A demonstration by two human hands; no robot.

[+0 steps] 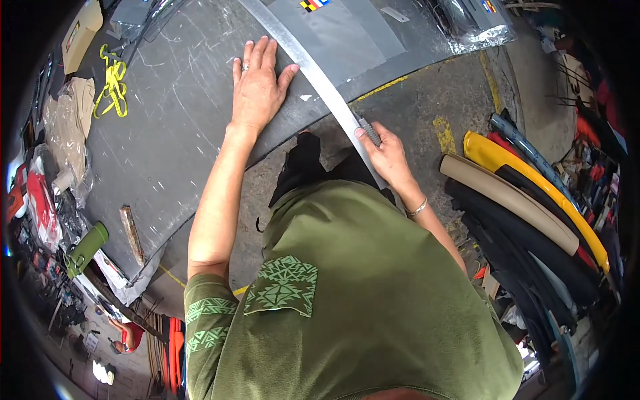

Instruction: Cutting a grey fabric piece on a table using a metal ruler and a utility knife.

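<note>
My left hand [258, 90] lies flat on the dark table [177, 143], fingers stretched out and a ring on one of them. Its thumb reaches the edge of a long metal straightedge [313, 77], which runs from the far edge of the view toward my body and overhangs the table's near edge. My right hand [387, 155] is closed round a tool with a grey ribbed handle [369, 132], beside the straightedge's near end. The right thumb rests on or against the metal; the tool's tip does not show clearly. Right of the straightedge lies a grey sheet [353, 37] with a small coloured print.
A tangled yellow strap [113, 87] and a wooden stick [132, 235] lie on the table's left side. Rolls of material, one yellow [533, 190] and one tan [510, 200], stand at the right. A green roll [87, 249] is at the left. Someone in red [130, 335] appears at lower left.
</note>
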